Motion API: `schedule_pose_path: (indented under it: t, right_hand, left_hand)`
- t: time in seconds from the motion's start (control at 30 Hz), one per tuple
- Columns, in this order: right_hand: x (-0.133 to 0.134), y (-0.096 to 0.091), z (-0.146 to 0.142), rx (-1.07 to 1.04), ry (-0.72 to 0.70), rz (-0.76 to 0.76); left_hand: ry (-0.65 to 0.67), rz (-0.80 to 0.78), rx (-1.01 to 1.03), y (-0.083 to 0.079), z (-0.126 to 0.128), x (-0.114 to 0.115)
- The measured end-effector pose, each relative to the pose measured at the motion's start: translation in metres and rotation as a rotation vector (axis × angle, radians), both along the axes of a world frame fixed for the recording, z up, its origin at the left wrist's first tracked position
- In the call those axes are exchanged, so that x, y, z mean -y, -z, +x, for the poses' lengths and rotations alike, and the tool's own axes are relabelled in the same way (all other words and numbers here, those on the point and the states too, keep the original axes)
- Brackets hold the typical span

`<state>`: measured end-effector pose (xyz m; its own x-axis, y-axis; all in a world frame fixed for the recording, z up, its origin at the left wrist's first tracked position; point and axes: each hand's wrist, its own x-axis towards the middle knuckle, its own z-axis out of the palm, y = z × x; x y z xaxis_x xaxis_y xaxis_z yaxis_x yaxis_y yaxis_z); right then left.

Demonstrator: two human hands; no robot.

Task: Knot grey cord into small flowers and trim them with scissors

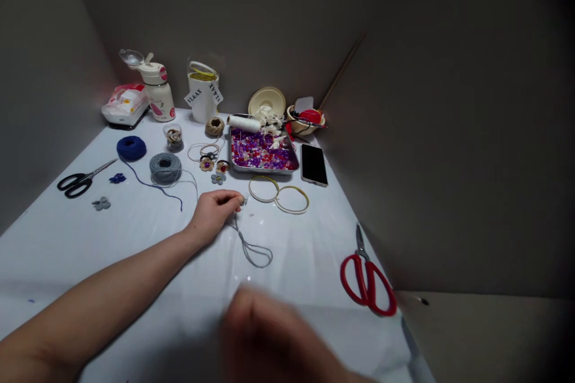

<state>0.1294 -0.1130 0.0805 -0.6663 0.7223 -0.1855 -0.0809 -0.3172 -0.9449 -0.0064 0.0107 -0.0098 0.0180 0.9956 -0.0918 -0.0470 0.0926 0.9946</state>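
My left hand (216, 212) pinches a small piece of grey cord work over the middle of the table; its fingers cover most of it. From beneath that hand a grey cord (256, 254) runs out and ends in loops on the white tabletop. Close to the camera, my right hand (269, 335) is a smear of motion, and its fingers cannot be made out. A ball of grey cord (165, 168) sits beyond the left wrist, with a strand trailing toward it. Two hoops (291, 198) lie just past the left fingertips.
Red-handled scissors (368, 281) lie at the right edge, black scissors (81, 182) at the left. A metal tray (265, 171) of beads, a phone (314, 164), blue yarn (132, 148), a bottle (159, 96) and a white cup (204, 99) stand farther back. Walls rise around the table.
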Motion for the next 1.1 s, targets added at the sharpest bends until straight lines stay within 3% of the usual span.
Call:
schedule_pose_path:
  t: [0.03, 0.1, 0.13, 0.23, 0.33, 0.47, 0.53, 0.63, 0.7, 0.83, 1.0, 1.1]
  right_hand:
    - [-0.015, 0.005, 0.003, 0.05, 0.134, 0.032]
    - [-0.046, 0.021, 0.008, 0.328, 0.538, 0.196]
    - [-0.06, 0.032, 0.009, 0.406, 0.621, 0.233]
    - [-0.087, 0.062, 0.008, 0.485, 0.673, 0.279]
    - [-0.091, 0.077, 0.002, 0.473, 0.643, 0.285]
    - [-0.072, 0.065, -0.006, 0.46, 0.522, 0.386]
    - [-0.056, 0.053, -0.007, 0.454, 0.309, 0.495]
    - [-0.029, 0.039, -0.003, 0.354, -0.147, 0.597]
    - [-0.016, 0.035, 0.003, 0.324, -0.25, 0.627]
    - [-0.009, 0.032, 0.019, 0.326, -0.27, 0.633]
    - [-0.022, 0.025, 0.034, 0.383, -0.264, 0.626]
    - [-0.043, 0.026, 0.034, 0.503, -0.129, 0.613]
  left_hand:
    - [-0.013, 0.008, -0.001, -0.001, 0.0, 0.001]
    - [-0.02, 0.026, -0.003, -0.005, 0.0, 0.002]
    - [-0.018, 0.034, -0.001, -0.007, 0.001, 0.003]
    - [-0.003, 0.046, 0.01, -0.012, 0.002, 0.005]
    - [0.007, 0.053, 0.019, -0.013, 0.004, 0.006]
    - [0.002, 0.058, 0.0, -0.009, 0.004, 0.006]
    - [-0.011, 0.046, -0.009, -0.007, 0.003, 0.005]
    - [-0.033, 0.032, -0.027, -0.006, 0.002, 0.003]
    - [-0.042, 0.033, -0.035, -0.007, 0.001, 0.002]
    - [-0.05, 0.041, -0.063, -0.009, 0.0, 0.001]
    - [-0.052, 0.046, -0.058, -0.007, 0.001, 0.001]
    - [-0.049, 0.075, -0.061, -0.009, 0.001, 0.003]
